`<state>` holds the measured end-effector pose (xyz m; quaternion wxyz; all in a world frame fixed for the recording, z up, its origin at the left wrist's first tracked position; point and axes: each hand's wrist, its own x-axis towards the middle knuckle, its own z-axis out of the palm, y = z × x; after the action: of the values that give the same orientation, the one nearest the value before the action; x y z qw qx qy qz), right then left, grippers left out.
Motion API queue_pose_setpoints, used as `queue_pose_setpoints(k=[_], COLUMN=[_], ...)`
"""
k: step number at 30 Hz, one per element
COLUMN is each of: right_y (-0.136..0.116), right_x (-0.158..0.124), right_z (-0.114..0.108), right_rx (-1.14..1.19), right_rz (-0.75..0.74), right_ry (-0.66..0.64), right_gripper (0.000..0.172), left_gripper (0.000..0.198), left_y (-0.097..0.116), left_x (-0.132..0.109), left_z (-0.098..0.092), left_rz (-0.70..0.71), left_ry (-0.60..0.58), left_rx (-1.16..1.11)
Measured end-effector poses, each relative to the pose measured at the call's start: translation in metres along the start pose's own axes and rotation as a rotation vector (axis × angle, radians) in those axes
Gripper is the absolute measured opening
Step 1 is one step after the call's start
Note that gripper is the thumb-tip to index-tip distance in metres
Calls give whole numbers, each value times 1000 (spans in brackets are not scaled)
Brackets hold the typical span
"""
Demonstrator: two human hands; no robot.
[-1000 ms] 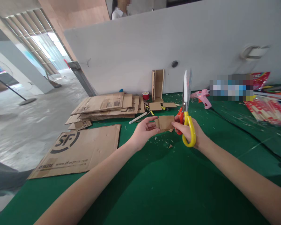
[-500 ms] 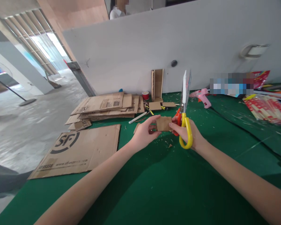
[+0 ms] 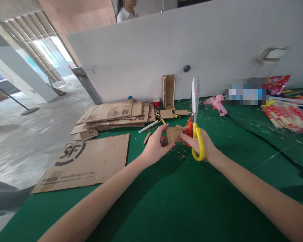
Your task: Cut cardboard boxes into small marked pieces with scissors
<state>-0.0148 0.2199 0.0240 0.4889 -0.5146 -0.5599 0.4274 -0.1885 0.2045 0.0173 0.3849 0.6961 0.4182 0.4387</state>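
A thin strip of cardboard now lies loose on the green desk, just beside the left hand, toward the far edge; a second ago I couldn't see it there. The small cardboard piece has lost the narrow section at its left end and looks shorter, squarer. The left thumb has moved down to about its lower edge. The right hand has shifted toward the desk's left edge, carrying the scissors along.

the scissor handles are yellow and orange (table green).
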Motion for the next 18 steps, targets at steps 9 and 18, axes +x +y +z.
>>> queue_pose_setpoints(k=[9,18], right_y=[2,10], right_x=[1,3], right_z=[0,1], right_rx=[27,-21], right_rz=[-16,-135], right_ry=[-8,9], right_gripper=[16,20], left_gripper=[53,34], left_y=[-1,-3], left_x=[0,3], left_z=[-2,1], left_rz=[-26,-149], left_ry=[-5,31], left_rx=[-116,-415])
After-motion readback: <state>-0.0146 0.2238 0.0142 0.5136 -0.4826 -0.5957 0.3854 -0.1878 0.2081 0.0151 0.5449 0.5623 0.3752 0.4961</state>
